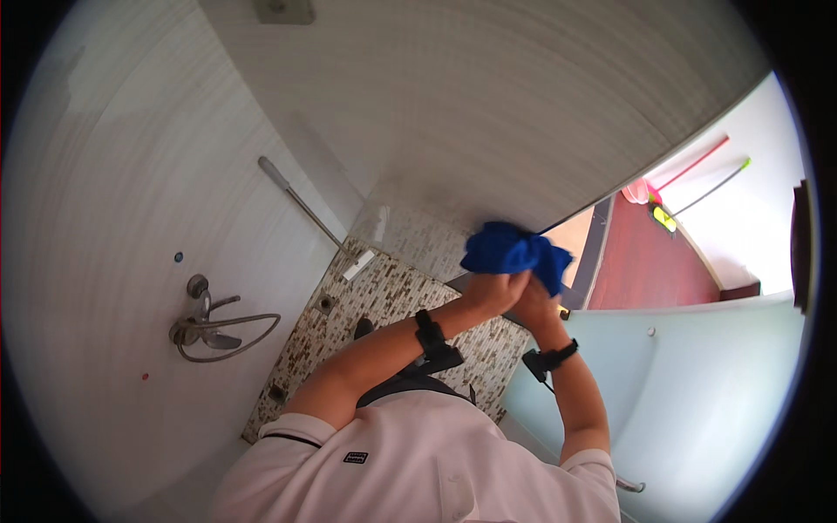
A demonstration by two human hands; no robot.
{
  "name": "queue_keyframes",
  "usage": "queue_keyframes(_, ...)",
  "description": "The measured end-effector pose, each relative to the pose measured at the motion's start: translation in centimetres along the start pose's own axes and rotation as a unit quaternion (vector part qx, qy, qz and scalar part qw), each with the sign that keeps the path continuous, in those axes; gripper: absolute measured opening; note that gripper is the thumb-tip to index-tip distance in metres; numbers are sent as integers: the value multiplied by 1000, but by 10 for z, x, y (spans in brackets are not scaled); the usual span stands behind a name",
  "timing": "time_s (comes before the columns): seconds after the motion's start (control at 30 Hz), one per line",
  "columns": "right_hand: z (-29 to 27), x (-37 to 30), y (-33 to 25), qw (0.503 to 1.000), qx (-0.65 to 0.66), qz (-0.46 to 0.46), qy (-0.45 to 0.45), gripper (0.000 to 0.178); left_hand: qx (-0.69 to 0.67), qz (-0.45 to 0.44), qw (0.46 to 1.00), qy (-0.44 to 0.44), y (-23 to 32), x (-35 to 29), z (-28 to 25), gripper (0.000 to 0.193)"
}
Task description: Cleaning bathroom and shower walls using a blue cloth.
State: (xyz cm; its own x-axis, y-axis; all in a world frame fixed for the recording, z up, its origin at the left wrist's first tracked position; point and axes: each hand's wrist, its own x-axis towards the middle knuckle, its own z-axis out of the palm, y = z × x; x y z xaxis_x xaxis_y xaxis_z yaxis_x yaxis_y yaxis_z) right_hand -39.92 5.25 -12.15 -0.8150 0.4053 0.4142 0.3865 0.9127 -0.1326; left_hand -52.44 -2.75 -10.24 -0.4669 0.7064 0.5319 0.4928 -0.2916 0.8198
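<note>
A bunched blue cloth (506, 249) is gripped between my two hands, close to the lower edge of the pale tiled wall (488, 113). My left hand (495, 293) is closed on the cloth's near side. Right beside it, my right hand (534, 305) is closed on the other part, with a loose flap hanging over its fingers. The cloth hides most of the fingertips. Each wrist wears a black strap with a small device.
A squeegee (305, 209) with a grey handle leans in the corner at left. A shower mixer with hose (205, 327) is on the left wall. A frosted glass door (645, 392) stands at right. Beyond the doorway are red flooring (645, 253) and long-handled cleaning tools (663, 209).
</note>
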Motion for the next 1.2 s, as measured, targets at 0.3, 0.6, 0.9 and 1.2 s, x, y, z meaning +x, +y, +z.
queue_keyframes(0.3,-80,120,-6,973,-148,-109,139,58,165,221,955,105,54,102,-78,44)
queue_keyframes(0.6,30,156,-100,984,-49,-130,116,41,278,157,937,140,-60,70,-179,25)
queue_keyframes(0.9,93,36,-63,976,-72,84,-188,47,114,36,993,-1,-95,-6,-133,38)
queue_keyframes(1.2,62,142,-89,978,-152,-73,120,46,150,230,959,76,-104,83,-179,41)
